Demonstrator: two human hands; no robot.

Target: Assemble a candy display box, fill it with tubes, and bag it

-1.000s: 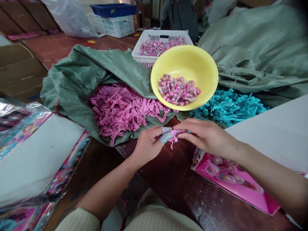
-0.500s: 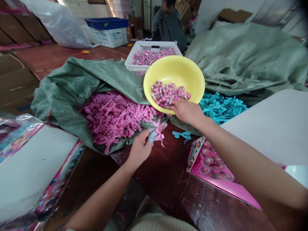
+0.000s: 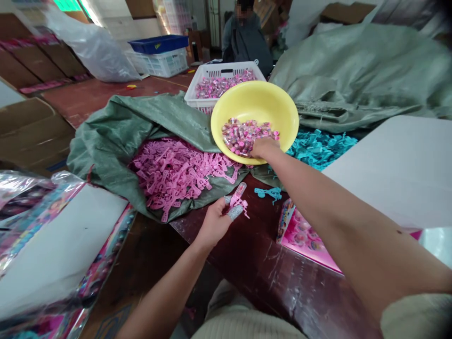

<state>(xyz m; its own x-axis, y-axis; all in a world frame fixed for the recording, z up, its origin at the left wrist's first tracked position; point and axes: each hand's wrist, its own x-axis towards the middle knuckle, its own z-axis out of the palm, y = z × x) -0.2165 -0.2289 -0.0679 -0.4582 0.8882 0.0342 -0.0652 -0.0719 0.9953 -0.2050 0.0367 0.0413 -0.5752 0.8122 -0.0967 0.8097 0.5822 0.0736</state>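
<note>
My left hand point(image 3: 216, 219), with silvery wrapping on its thumb and a finger, is closed on a pink plastic toy piece point(image 3: 237, 201) that has a clear rounded tube at its top. My right hand point(image 3: 267, 148) reaches over the near rim of a yellow basin point(image 3: 275, 101). Its fingertips are down among small clear capsules point(image 3: 243, 134) with pink caps, and whether they hold one is hidden. A heap of pink plastic pieces point(image 3: 176, 172) lies in a green sack to the left. One turquoise piece point(image 3: 269, 193) rests on the table, between the hands.
Behind the basin stands a white crate point(image 3: 201, 84) of similar capsules. Turquoise pieces point(image 3: 323, 146) lie under the right forearm's far side. A pink display box point(image 3: 303, 235) with a white flap stands at right, bagged packages point(image 3: 70, 245) at left. A person point(image 3: 247, 40) sits at the back.
My left hand has turned and shifted slightly right, bringing the pink piece and clear tube more upright. My right hand has dipped deeper among the capsules. The view has swung a little.
</note>
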